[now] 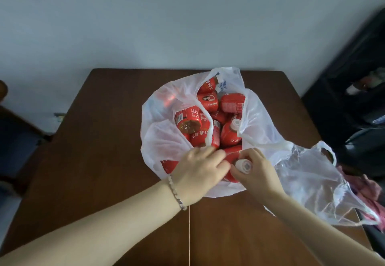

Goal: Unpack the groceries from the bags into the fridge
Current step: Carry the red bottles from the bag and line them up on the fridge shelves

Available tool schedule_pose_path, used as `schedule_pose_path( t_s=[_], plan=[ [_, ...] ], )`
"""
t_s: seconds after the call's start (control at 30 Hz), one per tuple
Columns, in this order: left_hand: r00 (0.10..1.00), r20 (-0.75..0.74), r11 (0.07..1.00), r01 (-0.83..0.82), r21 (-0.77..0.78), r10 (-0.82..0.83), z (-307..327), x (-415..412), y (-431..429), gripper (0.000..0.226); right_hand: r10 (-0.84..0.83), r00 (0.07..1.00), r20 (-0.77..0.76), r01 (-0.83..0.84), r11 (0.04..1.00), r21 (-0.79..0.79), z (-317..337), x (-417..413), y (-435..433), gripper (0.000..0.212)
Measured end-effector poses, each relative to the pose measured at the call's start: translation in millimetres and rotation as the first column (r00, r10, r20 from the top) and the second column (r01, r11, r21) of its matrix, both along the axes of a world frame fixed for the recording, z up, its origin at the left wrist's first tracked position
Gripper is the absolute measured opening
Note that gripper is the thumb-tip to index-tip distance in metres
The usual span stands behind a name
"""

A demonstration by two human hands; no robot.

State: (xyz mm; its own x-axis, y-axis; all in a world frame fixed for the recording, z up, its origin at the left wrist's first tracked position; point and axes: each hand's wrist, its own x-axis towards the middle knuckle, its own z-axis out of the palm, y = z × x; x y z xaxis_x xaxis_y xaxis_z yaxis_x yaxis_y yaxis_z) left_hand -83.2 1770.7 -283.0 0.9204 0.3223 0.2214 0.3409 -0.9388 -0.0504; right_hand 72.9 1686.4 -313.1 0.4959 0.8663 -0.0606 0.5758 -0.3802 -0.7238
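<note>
On the brown wooden table (104, 140), a white plastic bag (162, 140) stands with its mouth spread open toward the camera. The bag holds a heap of red-labelled bottles (208, 103) lying at mixed angles, some with the base up, one with its cap up.

At the near edge of the bag mouth, one near bottle (232, 155) lies tilted with its white cap (244, 165) pointing at the camera.

- Right hand (259, 175): fingers and thumb are curled round the neck and cap end of the near bottle and hold it.
- Left hand (200, 170): it reaches into the bag mouth from the left, and its fingertips meet the shoulder of the same bottle. The fingers overlap in this view, so whether they grip the bottle or only touch it cannot be told. A beaded bracelet (177, 193) sits on this wrist.

A second bag (308, 178), thin and translucent, lies slack on the table just to the right, touching the first. A pink cloth (370, 188) shows beyond it at the right table edge.
</note>
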Motion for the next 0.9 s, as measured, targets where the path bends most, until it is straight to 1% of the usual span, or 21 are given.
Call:
schedule_pose_path(
  t_s=[0.03, 0.07, 0.13, 0.2, 0.27, 0.37, 0.4, 0.47, 0.5, 0.53, 0.57, 0.6, 0.63, 0.67, 0.7, 0.73, 0.77, 0.8, 0.83, 0.87, 0.9],
  plan=[
    [0.999, 0.043, 0.995, 0.016, 0.102, -0.02, 4.5, 6.0, 0.7, 0.018, -0.029, 1.0, -0.006, 0.029, 1.0, 0.007, -0.1, 1.3, -0.9, 0.025],
    [0.999, -0.012, 0.988, -0.042, 0.149, 0.044, 8.8, 9.3, 6.4, 0.03, -0.049, 0.999, -0.016, 0.05, 0.999, 0.012, 0.9, 2.9, -1.6, 0.024],
    [0.928, -0.32, 0.972, -0.136, 0.189, 0.192, 10.7, 12.7, 27.6, 0.058, -0.058, 0.998, -0.028, 0.058, 0.998, 0.011, 3.8, 6.3, -1.9, 0.025],
    [0.756, -0.56, 0.94, -0.248, 0.235, 0.339, 16.0, 8.6, 57.4, 0.055, -0.024, 1.0, -0.019, 0.025, 1.0, 0.005, 8.4, 7.5, 1.9, 0.026],
    [0.741, -0.546, 0.92, -0.326, 0.217, 0.391, 25.4, -0.1, 84.6, 0.049, 0.018, 1.0, -0.013, -0.018, 1.0, 0.003, 12.5, 6.4, 8.8, 0.025],
    [0.763, -0.476, 0.9, -0.369, 0.233, 0.437, 41.5, -21.3, 114.9, 0.069, 0.062, 0.998, 0.013, -0.062, 0.998, 0.019, 19.3, 3.1, 21.5, 0.026],
    [0.746, -0.458, 0.875, -0.418, 0.244, 0.483, 42.4, -32.7, 121.9, 0.071, 0.076, 0.997, 0.028, -0.077, 0.997, 0.03, 21.0, 2.0, 26.6, 0.028],
    [0.626, -0.464, 0.762, -0.615, 0.201, 0.627, 36.7, -57.9, 127.5, 0.066, 0.107, 0.993, 0.058, -0.11, 0.993, 0.052, 25.3, -0.4, 36.2, 0.03],
    [0.58, -0.445, 0.681, -0.725, 0.098, 0.682, 29.8, -70.0, 129.1, 0.061, 0.123, 0.99, 0.072, -0.127, 0.99, 0.055, 28.1, -2.0, 42.4, 0.03],
    [0.539, -0.404, 0.548, -0.83, -0.106, 0.739, 22.4, -76.5, 127.1, 0.054, 0.14, 0.987, 0.085, -0.144, 0.988, 0.05, 31.1, -3.8, 47.9, 0.029],
    [0.491, -0.374, 0.365, -0.859, -0.359, 0.786, 11.6, -80.5, 125.1, 0.045, 0.157, 0.982, 0.102, -0.162, 0.986, 0.043, 33.8, -5.6, 53.4, 0.029],
    [0.412, -0.352, 0.132, -0.785, -0.606, 0.841, 4.3, -81.8, 123.9, 0.033, 0.172, 0.978, 0.117, -0.177, 0.983, 0.038, 35.8, -6.9, 59.4, 0.028],
    [0.296, -0.368, -0.124, -0.607, -0.785, 0.882, 0.8, -81.9, 123.0, 0.022, 0.182, 0.975, 0.129, -0.188, 0.982, 0.033, 37.2, -7.4, 63.9, 0.028],
    [0.184, -0.431, -0.35, -0.352, -0.868, 0.884, 1.3, -80.5, 122.8, 0.018, 0.192, 0.972, 0.135, -0.198, 0.98, 0.031, 38.0, -7.7, 68.4, 0.028],
    [0.113, -0.494, -0.467, -0.205, -0.86, 0.862, -0.3, -82.7, 125.2, 0.02, 0.206, 0.969, 0.139, -0.213, 0.977, 0.033, 38.4, -7.7, 72.1, 0.027],
    [0.075, -0.539, -0.521, -0.174, -0.835, 0.839, -1.0, -84.3, 128.8, 0.023, 0.221, 0.965, 0.142, -0.228, 0.973, 0.037, 38.3, -8.2, 75.5, 0.028],
    [0.063, -0.54, -0.506, -0.275, -0.818, 0.839, -1.9, -83.7, 132.3, 0.027, 0.233, 0.961, 0.145, -0.242, 0.969, 0.042, 38.6, -8.7, 77.7, 0.029],
    [0.061, -0.515, -0.43, -0.471, -0.77, 0.855, -2.2, -80.8, 135.8, 0.028, 0.242, 0.959, 0.147, -0.251, 0.967, 0.043, 39.3, -9.3, 79.6, 0.03],
    [0.069, -0.4, -0.235, -0.713, -0.66, 0.914, -2.3, -76.8, 136.9, 0.029, 0.244, 0.959, 0.142, -0.253, 0.967, 0.044, 41.1, -10.1, 81.0, 0.031],
    [0.195, -0.189, 0.06, -0.832, -0.552, 0.962, 1.5, -70.5, 135.3, 0.032, 0.239, 0.962, 0.131, -0.247, 0.968, 0.046, 43.5, -10.9, 83.1, 0.03],
    [0.397, 0.069, 0.38, -0.796, -0.471, 0.915, 8.8, -62.4, 131.0, 0.04, 0.233, 0.965, 0.119, -0.24, 0.97, 0.048, 46.8, -11.6, 85.7, 0.027]
  ],
)
